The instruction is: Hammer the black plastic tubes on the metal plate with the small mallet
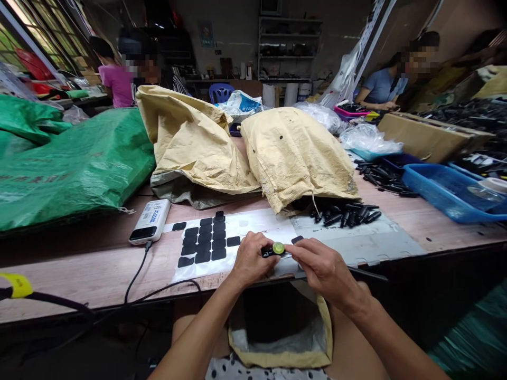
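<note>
Table (99,277): left hand (252,258) pinches black part (269,252), right hand (327,267) alongside.

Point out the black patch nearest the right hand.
The lone black patch right by the right hand; the other black patches lie farther away, left of the left hand.

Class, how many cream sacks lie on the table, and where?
2. One cream sack lies beside the green sack; the other cream sack, further right, lies beyond the right hand. More may be hidden.
</note>
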A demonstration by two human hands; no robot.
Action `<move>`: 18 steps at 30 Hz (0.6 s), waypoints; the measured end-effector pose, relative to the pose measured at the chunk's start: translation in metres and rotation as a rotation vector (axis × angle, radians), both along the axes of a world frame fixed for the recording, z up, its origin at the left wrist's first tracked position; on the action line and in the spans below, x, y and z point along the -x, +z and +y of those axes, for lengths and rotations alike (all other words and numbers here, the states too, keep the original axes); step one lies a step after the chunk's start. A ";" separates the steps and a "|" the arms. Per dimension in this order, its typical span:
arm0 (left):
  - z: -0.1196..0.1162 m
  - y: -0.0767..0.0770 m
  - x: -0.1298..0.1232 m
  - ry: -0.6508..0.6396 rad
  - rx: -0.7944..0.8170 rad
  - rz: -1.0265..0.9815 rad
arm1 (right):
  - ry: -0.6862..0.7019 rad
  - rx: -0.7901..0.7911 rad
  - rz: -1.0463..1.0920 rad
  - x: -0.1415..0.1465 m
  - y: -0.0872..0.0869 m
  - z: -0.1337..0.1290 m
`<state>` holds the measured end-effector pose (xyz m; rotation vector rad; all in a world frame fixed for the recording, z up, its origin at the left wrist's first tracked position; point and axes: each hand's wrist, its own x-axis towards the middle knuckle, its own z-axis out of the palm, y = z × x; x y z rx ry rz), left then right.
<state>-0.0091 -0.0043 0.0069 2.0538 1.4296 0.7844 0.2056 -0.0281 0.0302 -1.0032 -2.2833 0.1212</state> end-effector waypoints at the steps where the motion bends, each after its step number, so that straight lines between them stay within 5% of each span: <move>1: 0.000 0.000 0.000 0.002 0.002 -0.005 | -0.007 0.005 -0.021 0.000 -0.001 0.001; 18: -0.001 -0.003 -0.002 0.016 -0.030 -0.032 | -0.107 -0.004 0.123 -0.036 -0.008 0.024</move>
